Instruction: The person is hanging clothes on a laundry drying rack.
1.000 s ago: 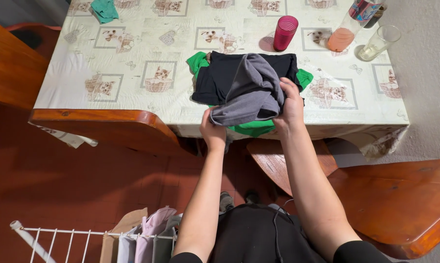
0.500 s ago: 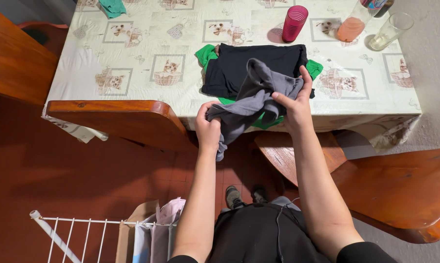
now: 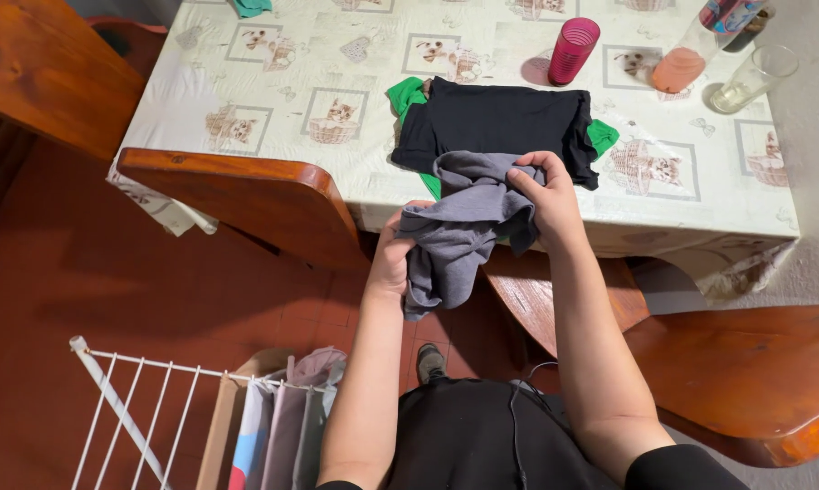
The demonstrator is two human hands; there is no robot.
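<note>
While the grey garment [image 3: 459, 227] hung bunched over the near table [image 3: 273, 172] edge, both hands were closed on it: left hand [image 3: 393, 257] gripping the lower left part, right hand [image 3: 546, 195] pinching the upper right. Looked like the sorting-out stage of folding, cloth still crumpled. Just beyond sat a folded black garment [image 3: 500, 122] on a green one [image 3: 408, 93]. Next move probably called for finding edges and spreading it flat.
</note>
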